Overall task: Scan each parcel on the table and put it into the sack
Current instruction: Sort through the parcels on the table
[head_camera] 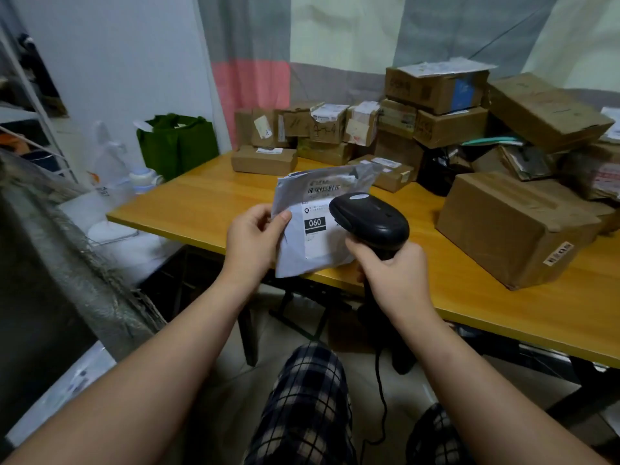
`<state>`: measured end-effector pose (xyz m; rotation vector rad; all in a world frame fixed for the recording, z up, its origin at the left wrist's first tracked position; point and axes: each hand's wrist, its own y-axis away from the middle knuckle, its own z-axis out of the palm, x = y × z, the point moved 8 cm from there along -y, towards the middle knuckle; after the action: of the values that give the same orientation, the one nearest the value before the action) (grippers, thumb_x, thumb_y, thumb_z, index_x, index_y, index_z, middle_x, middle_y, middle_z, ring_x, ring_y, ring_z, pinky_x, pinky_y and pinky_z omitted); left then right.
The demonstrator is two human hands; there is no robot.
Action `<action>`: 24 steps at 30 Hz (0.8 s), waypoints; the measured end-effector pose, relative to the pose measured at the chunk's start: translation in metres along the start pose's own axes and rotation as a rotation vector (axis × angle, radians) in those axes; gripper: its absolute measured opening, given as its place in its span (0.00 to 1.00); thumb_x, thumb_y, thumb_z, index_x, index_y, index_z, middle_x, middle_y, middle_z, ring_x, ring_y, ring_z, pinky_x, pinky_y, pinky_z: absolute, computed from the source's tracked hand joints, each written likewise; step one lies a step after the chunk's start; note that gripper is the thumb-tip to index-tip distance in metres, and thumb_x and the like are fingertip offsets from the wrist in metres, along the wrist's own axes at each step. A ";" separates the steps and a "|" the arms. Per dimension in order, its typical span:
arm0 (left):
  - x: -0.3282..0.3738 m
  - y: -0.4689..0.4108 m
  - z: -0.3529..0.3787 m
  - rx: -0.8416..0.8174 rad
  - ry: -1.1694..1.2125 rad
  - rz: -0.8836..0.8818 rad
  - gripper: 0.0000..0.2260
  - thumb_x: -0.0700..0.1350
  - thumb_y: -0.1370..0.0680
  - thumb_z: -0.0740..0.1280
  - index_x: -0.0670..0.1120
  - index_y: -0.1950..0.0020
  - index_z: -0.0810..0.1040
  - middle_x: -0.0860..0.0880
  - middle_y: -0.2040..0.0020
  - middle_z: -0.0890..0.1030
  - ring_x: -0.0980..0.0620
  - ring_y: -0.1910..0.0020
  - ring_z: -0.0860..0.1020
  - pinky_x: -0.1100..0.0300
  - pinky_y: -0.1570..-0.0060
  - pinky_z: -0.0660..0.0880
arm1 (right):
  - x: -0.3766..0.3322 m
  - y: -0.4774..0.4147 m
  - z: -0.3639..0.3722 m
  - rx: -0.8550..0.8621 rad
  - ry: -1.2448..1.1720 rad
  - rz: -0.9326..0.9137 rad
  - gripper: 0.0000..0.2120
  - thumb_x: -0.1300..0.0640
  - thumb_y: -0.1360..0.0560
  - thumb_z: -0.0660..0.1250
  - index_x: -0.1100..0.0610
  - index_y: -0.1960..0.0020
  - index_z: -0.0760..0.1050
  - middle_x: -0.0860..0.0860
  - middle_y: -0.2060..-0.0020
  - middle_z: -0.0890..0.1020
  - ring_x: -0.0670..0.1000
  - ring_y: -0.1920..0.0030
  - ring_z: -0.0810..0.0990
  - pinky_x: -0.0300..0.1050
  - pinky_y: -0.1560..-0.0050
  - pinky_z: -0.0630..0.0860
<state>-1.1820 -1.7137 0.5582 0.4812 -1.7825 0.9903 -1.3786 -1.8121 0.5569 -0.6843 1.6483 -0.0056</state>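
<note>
Scanning step: left hand [250, 234] pinches the mailer [313, 226] above the table [208, 196] edge; right hand [391, 266] grips the scanner [369, 219]. Next, sack [50, 236], left of the table.

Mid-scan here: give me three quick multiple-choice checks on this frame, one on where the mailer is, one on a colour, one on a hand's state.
1. Where is the grey mailer?
A. held up in the left hand, off the table
B. flat on the table
C. under the table

2. What colour is the scanner?
A. white
B. red
C. black

3. What is the right hand doing?
A. hanging open and idle
B. gripping the scanner's handle
C. pressing flat on the mailer

Answers:
1 A, the left thumb and fingers pinch the mailer's edge.
2 C, its whole head and handle are black.
3 B, the fingers curl round the handle below the head.
</note>
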 end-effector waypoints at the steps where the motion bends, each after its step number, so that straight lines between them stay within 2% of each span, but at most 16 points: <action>1: 0.003 0.005 -0.015 0.048 -0.030 0.026 0.03 0.41 0.22 0.67 0.47 0.55 0.79 0.44 0.59 0.82 0.56 0.62 0.76 0.59 0.61 0.74 | -0.003 0.001 0.012 -0.031 -0.019 -0.001 0.04 0.52 0.29 0.73 0.50 0.58 0.80 0.46 0.70 0.80 0.46 0.64 0.80 0.44 0.62 0.76; 3: 0.006 0.016 -0.052 0.154 -0.105 0.072 0.06 0.41 0.22 0.67 0.51 0.57 0.77 0.49 0.61 0.81 0.61 0.64 0.75 0.62 0.62 0.73 | -0.010 0.003 0.041 -0.098 -0.061 -0.005 0.05 0.52 0.29 0.74 0.50 0.60 0.79 0.44 0.73 0.79 0.41 0.68 0.78 0.39 0.66 0.73; 5: 0.007 0.029 -0.093 0.250 -0.154 0.102 0.06 0.41 0.23 0.68 0.51 0.57 0.76 0.52 0.63 0.79 0.64 0.66 0.74 0.66 0.63 0.71 | -0.019 0.006 0.077 -0.180 -0.101 -0.018 0.07 0.49 0.31 0.76 0.50 0.62 0.80 0.43 0.75 0.79 0.41 0.69 0.77 0.37 0.67 0.72; 7: 0.006 0.045 -0.140 0.358 -0.197 0.103 0.07 0.42 0.23 0.67 0.52 0.59 0.74 0.52 0.64 0.77 0.64 0.66 0.72 0.65 0.63 0.70 | -0.030 0.013 0.118 -0.282 -0.130 -0.035 0.09 0.47 0.33 0.75 0.50 0.65 0.78 0.41 0.76 0.78 0.41 0.70 0.77 0.35 0.68 0.71; 9: 0.004 0.065 -0.190 0.464 -0.290 0.088 0.10 0.40 0.21 0.66 0.54 0.59 0.72 0.52 0.63 0.77 0.62 0.65 0.72 0.62 0.63 0.70 | -0.040 0.027 0.159 -0.400 -0.162 -0.049 0.11 0.51 0.31 0.76 0.53 0.66 0.78 0.43 0.77 0.78 0.41 0.71 0.76 0.35 0.69 0.70; 11: 0.002 0.091 -0.235 0.554 -0.396 0.062 0.11 0.39 0.20 0.64 0.54 0.58 0.70 0.53 0.61 0.77 0.62 0.64 0.72 0.61 0.62 0.69 | -0.047 0.047 0.196 -0.509 -0.175 -0.067 0.07 0.52 0.30 0.76 0.54 0.61 0.80 0.44 0.72 0.80 0.41 0.66 0.80 0.35 0.65 0.72; 13: -0.002 0.116 -0.274 0.627 -0.489 0.026 0.10 0.40 0.20 0.62 0.54 0.57 0.70 0.56 0.59 0.76 0.64 0.63 0.73 0.66 0.62 0.69 | -0.048 0.067 0.227 -0.600 -0.147 -0.066 0.09 0.50 0.31 0.75 0.53 0.56 0.81 0.44 0.68 0.83 0.39 0.62 0.81 0.35 0.63 0.74; 16: -0.021 0.150 -0.315 0.693 -0.612 -0.080 0.03 0.39 0.19 0.61 0.46 0.51 0.72 0.56 0.58 0.75 0.62 0.61 0.73 0.73 0.63 0.68 | -0.042 0.096 0.262 -0.717 -0.100 -0.061 0.07 0.49 0.31 0.75 0.49 0.60 0.79 0.40 0.75 0.79 0.37 0.67 0.79 0.32 0.67 0.71; 20: -0.066 0.183 -0.350 0.751 -0.674 -0.270 0.02 0.39 0.20 0.60 0.43 0.49 0.72 0.51 0.56 0.76 0.53 0.57 0.74 0.66 0.65 0.67 | -0.031 0.121 0.291 -0.770 -0.013 -0.060 0.08 0.49 0.31 0.76 0.48 0.61 0.77 0.43 0.69 0.80 0.42 0.62 0.79 0.42 0.62 0.74; 24: -0.102 0.184 -0.370 0.757 -0.688 -0.359 0.03 0.39 0.20 0.61 0.42 0.50 0.73 0.48 0.56 0.77 0.49 0.57 0.74 0.60 0.62 0.65 | -0.018 0.131 0.312 -0.779 0.100 -0.079 0.14 0.49 0.31 0.75 0.50 0.68 0.73 0.45 0.73 0.79 0.48 0.64 0.80 0.42 0.64 0.72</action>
<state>-1.0560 -1.3206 0.4530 1.7203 -1.7285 1.3120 -1.1520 -1.5810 0.4579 -1.3499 1.7051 0.5782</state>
